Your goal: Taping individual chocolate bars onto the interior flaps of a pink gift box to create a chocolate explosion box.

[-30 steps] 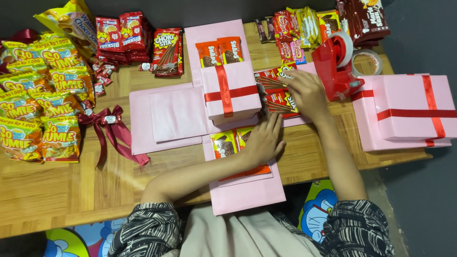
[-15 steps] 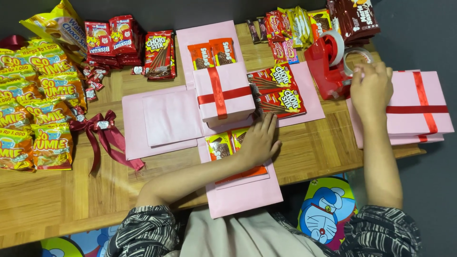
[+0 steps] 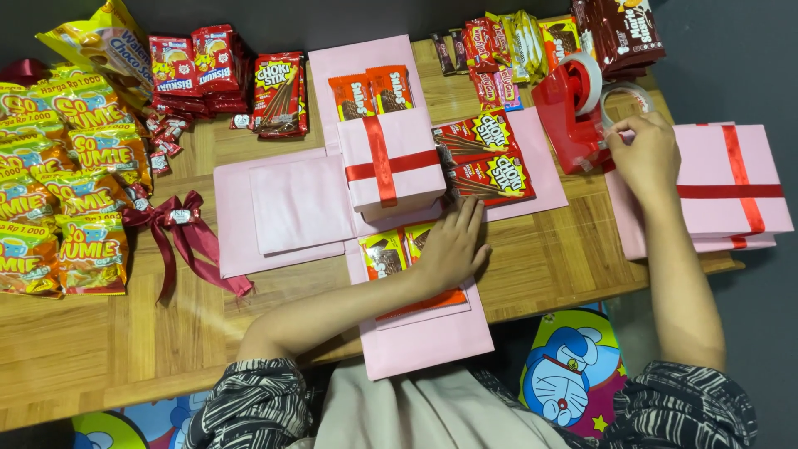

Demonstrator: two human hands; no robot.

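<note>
A pink unfolded box lies spread on the wooden table, with a small pink box tied in red ribbon at its centre. Snack packets lie on its flaps. My left hand rests flat on the near flap, pressing on the orange snack packets there. My right hand reaches to the red tape dispenser at the right, its fingers pinched at the tape end by the cutter. What it grips is too small to make out clearly.
Yellow snack bags crowd the left side, with red biscuit packs behind. A dark red ribbon bow lies left of the box. More packets sit at the back right. Closed pink ribboned boxes are stacked far right.
My right hand left the red snack packets on the right flap, swung out over the stacked boxes, and now sits at the tape dispenser. My left hand stayed put.
</note>
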